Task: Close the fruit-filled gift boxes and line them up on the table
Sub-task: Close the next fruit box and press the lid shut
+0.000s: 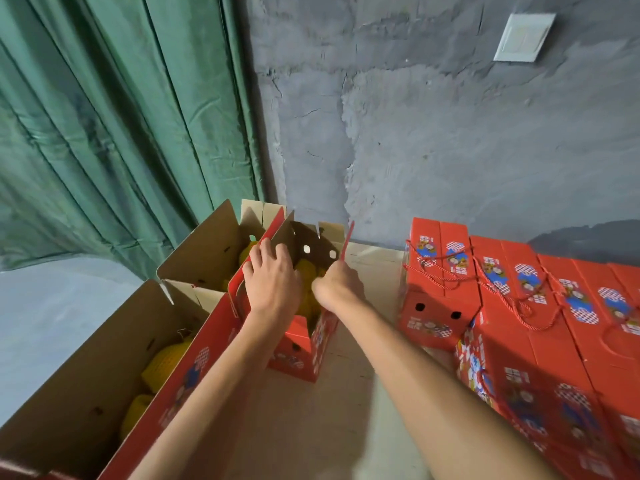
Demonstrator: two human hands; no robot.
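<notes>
Head view. Open gift box (304, 344), red, is standing on the pale table (311, 427) directly beneath both hands, its flaps raised and yellow fruit (308, 271) showing inside. Left hand (272, 280) is resting on the box's left flap, fingers spread and fairly straight over the edge. Right hand (337, 284) is curling its fingers into a fist at the right flap (347, 242) (whether it is actually pinching the flap cannot be told). Closed red boxes (519, 306), with red cord handles, are sitting packed together to the right of the right hand. Two more open boxes (114, 358) holding yellow fruit are standing left of the left hand. Green curtain (114, 126) and grey wall (433, 133) are lying beyond the hands.
</notes>
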